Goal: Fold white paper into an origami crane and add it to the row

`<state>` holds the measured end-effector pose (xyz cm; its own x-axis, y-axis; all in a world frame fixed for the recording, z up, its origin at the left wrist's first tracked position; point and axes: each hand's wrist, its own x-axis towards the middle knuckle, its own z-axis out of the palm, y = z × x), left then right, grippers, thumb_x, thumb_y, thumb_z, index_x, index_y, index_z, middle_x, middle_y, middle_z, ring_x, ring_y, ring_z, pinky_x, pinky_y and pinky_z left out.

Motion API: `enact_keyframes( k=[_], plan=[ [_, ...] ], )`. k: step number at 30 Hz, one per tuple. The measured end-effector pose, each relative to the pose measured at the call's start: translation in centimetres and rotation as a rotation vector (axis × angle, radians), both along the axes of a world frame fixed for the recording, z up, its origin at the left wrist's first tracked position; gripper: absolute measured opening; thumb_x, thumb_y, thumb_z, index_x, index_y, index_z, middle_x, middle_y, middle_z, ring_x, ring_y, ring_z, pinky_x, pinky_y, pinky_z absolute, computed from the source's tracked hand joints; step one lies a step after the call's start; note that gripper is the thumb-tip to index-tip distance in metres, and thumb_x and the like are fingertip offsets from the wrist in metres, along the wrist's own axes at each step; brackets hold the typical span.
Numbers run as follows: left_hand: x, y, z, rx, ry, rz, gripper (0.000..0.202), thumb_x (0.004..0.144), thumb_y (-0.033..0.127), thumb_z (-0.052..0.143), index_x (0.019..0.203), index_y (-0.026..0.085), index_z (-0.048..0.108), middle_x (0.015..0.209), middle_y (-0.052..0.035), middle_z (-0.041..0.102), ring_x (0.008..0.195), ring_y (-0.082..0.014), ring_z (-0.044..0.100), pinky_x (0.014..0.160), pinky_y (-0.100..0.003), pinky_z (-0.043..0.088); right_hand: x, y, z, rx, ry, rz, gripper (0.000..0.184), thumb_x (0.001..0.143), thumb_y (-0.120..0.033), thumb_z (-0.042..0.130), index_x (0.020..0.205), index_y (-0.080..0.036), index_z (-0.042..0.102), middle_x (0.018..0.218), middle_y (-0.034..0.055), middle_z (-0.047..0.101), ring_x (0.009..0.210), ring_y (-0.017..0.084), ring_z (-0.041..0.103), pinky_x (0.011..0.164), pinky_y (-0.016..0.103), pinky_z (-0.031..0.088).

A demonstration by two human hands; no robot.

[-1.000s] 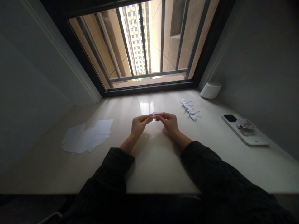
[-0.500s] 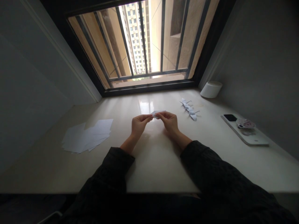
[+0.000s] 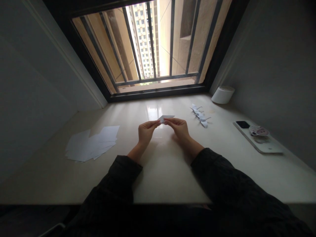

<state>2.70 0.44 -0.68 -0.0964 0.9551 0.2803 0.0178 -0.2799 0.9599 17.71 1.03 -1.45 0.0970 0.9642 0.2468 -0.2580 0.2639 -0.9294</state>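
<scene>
Between my two hands is a small piece of folded white paper (image 3: 166,117), held above the pale sill near the middle of the view. My left hand (image 3: 147,130) pinches its left side between thumb and fingers. From the other side my right hand (image 3: 179,128) grips it, thumb and index finger close to the left fingertips. The fingers cover the lower part of the paper, so its full shape is hidden. To the right of my right hand, several folded paper cranes (image 3: 200,116) stand in a row.
Loose white paper sheets (image 3: 98,141) lie overlapping at the left. On the right are a phone (image 3: 259,138) with a round grip on its back and a white cylindrical object (image 3: 223,94) by the wall. A barred window (image 3: 158,90) rises behind the sill (image 3: 168,177).
The folded paper is tilted a little differently, and more of its upper face shows. Both hands have shifted very slightly and still pinch it.
</scene>
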Motion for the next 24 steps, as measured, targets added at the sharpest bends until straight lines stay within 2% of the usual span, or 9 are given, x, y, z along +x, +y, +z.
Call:
enact_keyframes(
  k=[7,12,17,20,24],
  plan=[
    [0.31,-0.30,0.23,0.050,0.045,-0.024,0.024,0.065,0.035,0.076,0.085,0.020,0.075,0.087,-0.0063,0.074,0.082,-0.0198,0.068,0.081,-0.035,0.052,-0.29,0.41,-0.45,-0.008,0.046,-0.071,0.025,0.059,-0.038,0.079,0.078,-0.022,0.075,0.078,0.0032,0.074,0.073,0.019,0.066,0.076,0.037,0.053],
    [0.29,-0.04,-0.02,-0.008,-0.041,-0.015,0.027,0.062,0.036,0.078,0.083,0.019,0.075,0.081,-0.0060,0.074,0.074,-0.0173,0.066,0.074,-0.033,0.053,-0.21,0.32,-0.18,-0.010,0.042,-0.015,0.032,0.055,-0.041,0.081,0.081,-0.022,0.074,0.080,0.0031,0.074,0.074,0.020,0.068,0.079,0.040,0.054],
    [0.21,0.07,-0.14,-0.037,-0.080,-0.013,0.028,0.062,0.035,0.078,0.083,0.018,0.075,0.080,-0.0066,0.074,0.073,-0.0168,0.066,0.074,-0.033,0.053,0.08,0.09,0.17,0.014,0.021,0.034,0.037,0.053,-0.039,0.083,0.086,-0.023,0.074,0.083,0.0029,0.075,0.080,0.021,0.069,0.083,0.041,0.054],
    [0.04,0.02,-0.14,-0.002,-0.033,-0.025,0.026,0.064,0.035,0.077,0.084,0.018,0.075,0.081,-0.0066,0.074,0.075,-0.0174,0.067,0.076,-0.033,0.053,0.26,0.17,0.12,0.016,0.017,0.054,0.040,0.054,-0.038,0.083,0.091,-0.024,0.074,0.090,0.0038,0.074,0.086,0.022,0.069,0.087,0.042,0.052],
    [-0.10,-0.07,-0.19,0.077,0.063,-0.029,0.024,0.066,0.036,0.075,0.084,0.020,0.075,0.085,-0.0059,0.074,0.080,-0.0191,0.067,0.080,-0.034,0.053,0.41,0.27,0.00,-0.008,-0.022,0.047,0.038,0.055,-0.041,0.082,0.088,-0.023,0.075,0.089,0.0034,0.075,0.088,0.025,0.068,0.090,0.045,0.051]
  ],
)
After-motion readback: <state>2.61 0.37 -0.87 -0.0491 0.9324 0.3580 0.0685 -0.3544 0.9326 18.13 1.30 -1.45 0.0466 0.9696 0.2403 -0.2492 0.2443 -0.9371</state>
